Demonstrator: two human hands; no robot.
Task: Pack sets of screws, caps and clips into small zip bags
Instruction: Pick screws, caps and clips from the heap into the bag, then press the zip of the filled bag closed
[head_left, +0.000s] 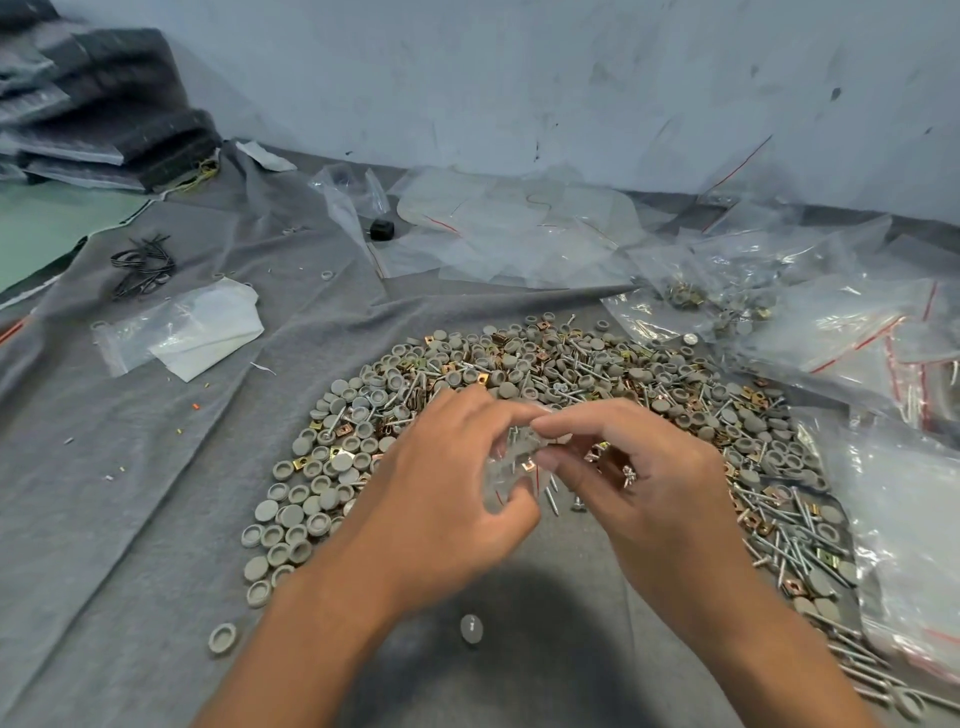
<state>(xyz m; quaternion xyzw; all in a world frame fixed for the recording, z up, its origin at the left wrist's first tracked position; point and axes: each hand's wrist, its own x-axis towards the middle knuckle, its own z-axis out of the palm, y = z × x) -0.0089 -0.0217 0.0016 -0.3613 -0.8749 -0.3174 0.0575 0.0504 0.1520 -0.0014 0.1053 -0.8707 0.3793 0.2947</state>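
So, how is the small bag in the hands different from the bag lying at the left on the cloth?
The small bag is held up and pinched by both hands; the left bag lies flat, untouched. The small bag holds screws and a clip; the left bag holds white paper. Both are clear plastic.

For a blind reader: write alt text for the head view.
Both hands, left hand and right hand, pinch a small clear zip bag holding screws, above a heap of grey caps, screws and brass clips on grey cloth.

Soft daylight, blurred, edges warped
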